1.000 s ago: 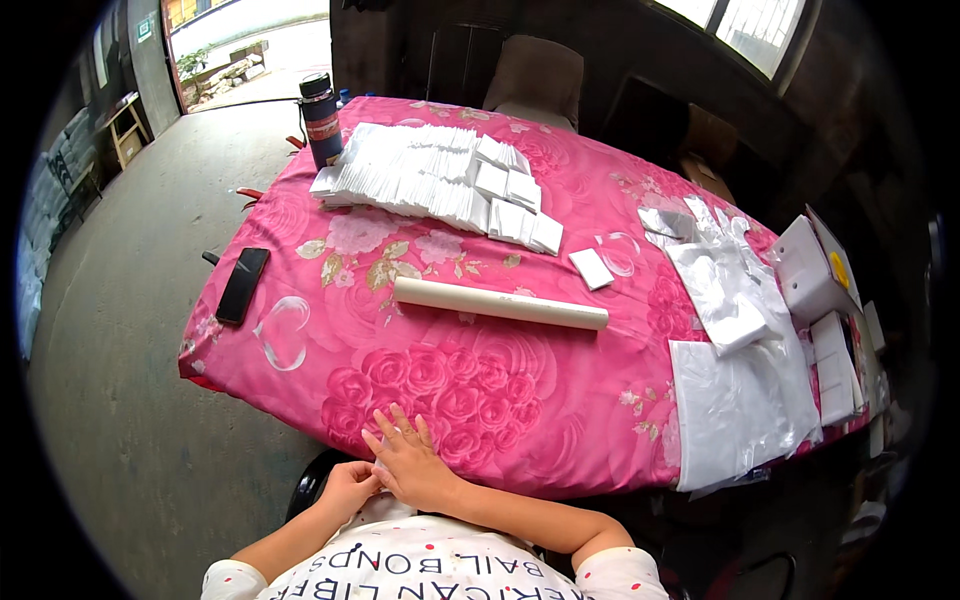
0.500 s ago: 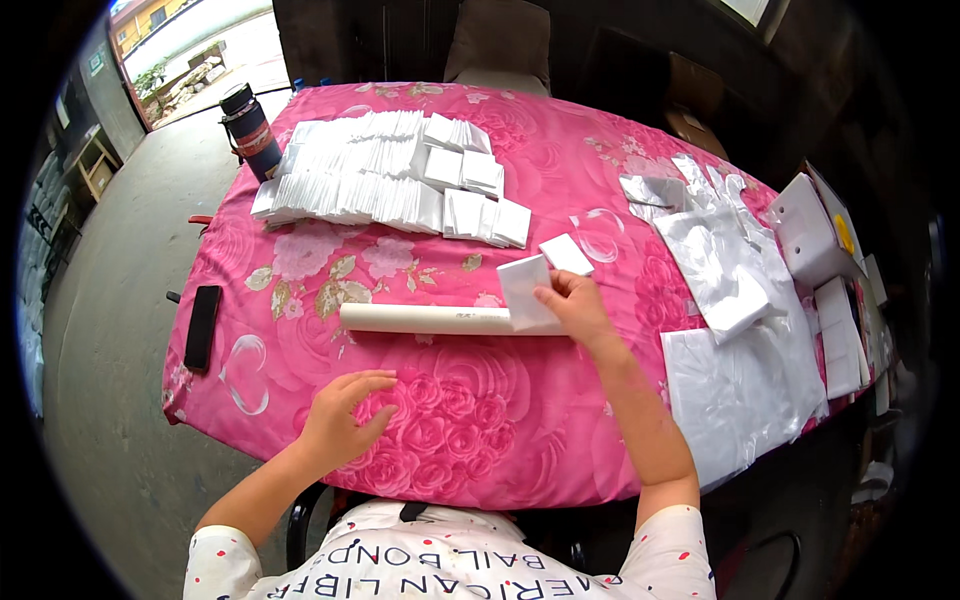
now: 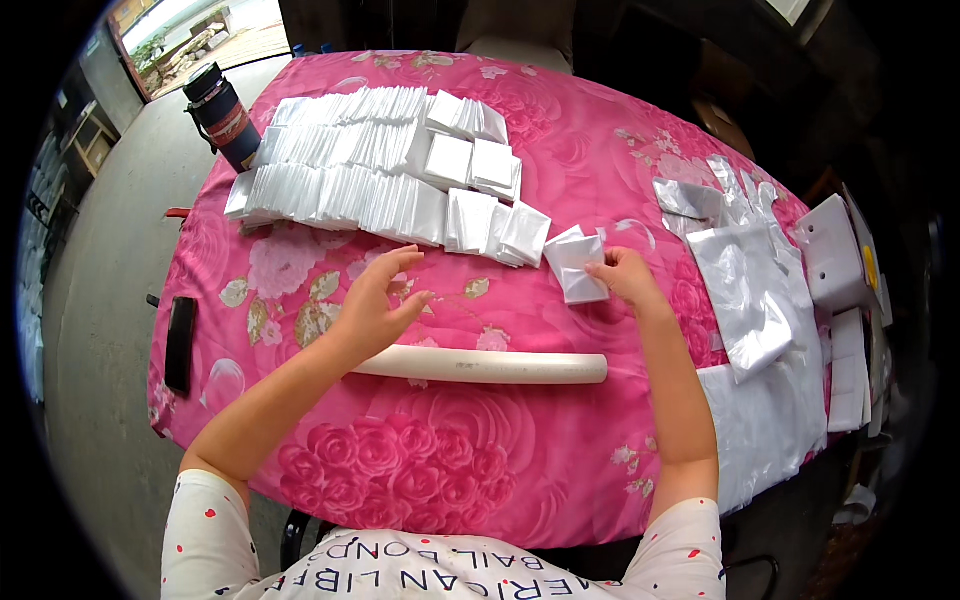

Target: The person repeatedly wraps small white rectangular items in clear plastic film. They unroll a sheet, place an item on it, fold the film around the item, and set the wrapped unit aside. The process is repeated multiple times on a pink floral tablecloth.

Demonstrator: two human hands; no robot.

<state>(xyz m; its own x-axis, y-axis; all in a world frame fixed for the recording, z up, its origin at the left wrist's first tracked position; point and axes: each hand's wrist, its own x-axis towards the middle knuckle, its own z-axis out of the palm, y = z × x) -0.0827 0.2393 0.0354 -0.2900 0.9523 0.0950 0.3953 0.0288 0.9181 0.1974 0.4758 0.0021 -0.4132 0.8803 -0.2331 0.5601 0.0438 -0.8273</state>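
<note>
My right hand [image 3: 630, 278] pinches the edge of a small folded white plastic packet [image 3: 582, 284]. That packet lies over another white one [image 3: 566, 236], which peeks out behind it on the pink cloth. With fingers spread and nothing in them, my left hand [image 3: 380, 300] hovers between the packet rows and a white tube [image 3: 500, 366]. The tube lies crosswise on the table, its left end hidden by my left forearm. Beyond my hands, rows of similar folded packets [image 3: 340, 155] stand tightly packed, with smaller groups [image 3: 490, 225] at their right end.
A flowered pink tablecloth [image 3: 400, 460] covers the table. A dark flask [image 3: 222, 118] stands at the far left, a black phone [image 3: 180, 345] nearer. Clear plastic sheets [image 3: 750, 300] spread along the right, beside white boxes [image 3: 832, 250]. A doorway opens at the far left.
My right hand has brought its packet right and back from above the tube onto the other packet. The left hand has reached forward, past the tube. The view has shifted.
</note>
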